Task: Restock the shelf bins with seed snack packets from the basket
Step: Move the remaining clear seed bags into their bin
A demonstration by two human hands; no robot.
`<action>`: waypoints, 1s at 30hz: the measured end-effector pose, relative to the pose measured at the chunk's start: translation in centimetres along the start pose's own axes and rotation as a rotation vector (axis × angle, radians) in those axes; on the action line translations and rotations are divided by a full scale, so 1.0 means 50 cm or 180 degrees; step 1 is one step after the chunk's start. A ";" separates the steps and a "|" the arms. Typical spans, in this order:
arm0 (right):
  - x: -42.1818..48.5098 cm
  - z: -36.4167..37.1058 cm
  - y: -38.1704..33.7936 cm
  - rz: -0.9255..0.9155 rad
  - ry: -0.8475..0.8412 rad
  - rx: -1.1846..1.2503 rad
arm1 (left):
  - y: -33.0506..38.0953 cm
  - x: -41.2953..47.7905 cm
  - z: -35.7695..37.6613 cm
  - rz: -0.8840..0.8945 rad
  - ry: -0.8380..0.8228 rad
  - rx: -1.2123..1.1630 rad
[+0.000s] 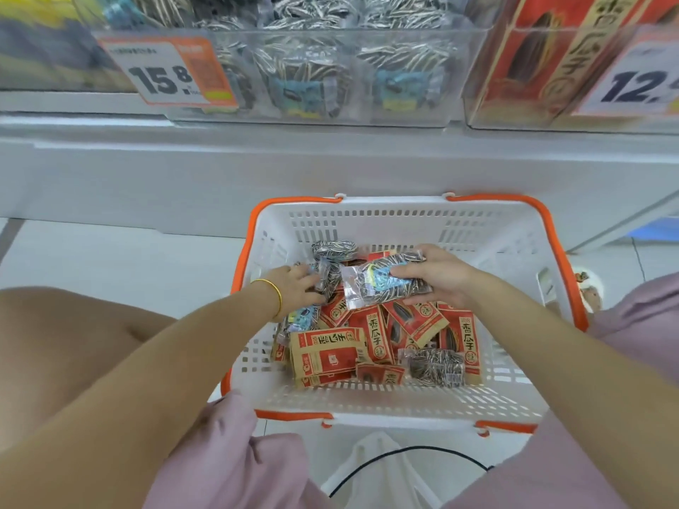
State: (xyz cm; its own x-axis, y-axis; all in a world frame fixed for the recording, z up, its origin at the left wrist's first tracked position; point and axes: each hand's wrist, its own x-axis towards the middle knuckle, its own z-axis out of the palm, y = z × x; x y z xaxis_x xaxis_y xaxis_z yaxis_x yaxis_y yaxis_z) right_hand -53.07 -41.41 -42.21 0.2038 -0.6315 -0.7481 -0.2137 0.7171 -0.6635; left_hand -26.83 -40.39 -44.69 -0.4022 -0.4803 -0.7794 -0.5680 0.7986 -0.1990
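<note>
Striped packet [382,284]: centre of the frame, a little above the pile in the basket.
Right hand [441,277]: its fingers and thumb are clamped on this packet from the right.
Left hand [297,288]: just to the left, its fingers curl on a second striped packet [327,277] in the pile.
Red packets [371,332]: lie mixed below both hands.
Basket [404,214]: on the floor, middle of the frame.
Clear bin [330,79]: upper middle, it holds the same striped kind.
Advice: I would gather only striped ones and hold them flat together, so that none slides when they are lifted to the bin.
</note>
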 end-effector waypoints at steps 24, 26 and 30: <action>-0.112 -0.018 -0.110 -0.1030 -0.0919 0.0456 | -0.109 -0.166 -0.221 -0.0631 0.1823 -0.5207; -0.126 -0.010 -0.122 -0.1226 -0.0986 0.0564 | -0.106 -0.203 -0.238 -0.0568 0.1845 -0.5347; -0.148 0.012 -0.144 -0.1466 -0.1023 0.0876 | -0.094 -0.255 -0.270 -0.0407 0.1959 -0.5382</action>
State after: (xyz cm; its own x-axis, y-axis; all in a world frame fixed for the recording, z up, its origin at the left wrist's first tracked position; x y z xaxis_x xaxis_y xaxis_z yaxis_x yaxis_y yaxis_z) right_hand -52.47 -41.75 -31.88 0.5028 -0.8042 -0.3169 0.2098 0.4692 -0.8578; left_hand -28.70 -42.92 -25.80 -0.2589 -0.8687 -0.4223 -0.4959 -0.2556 0.8299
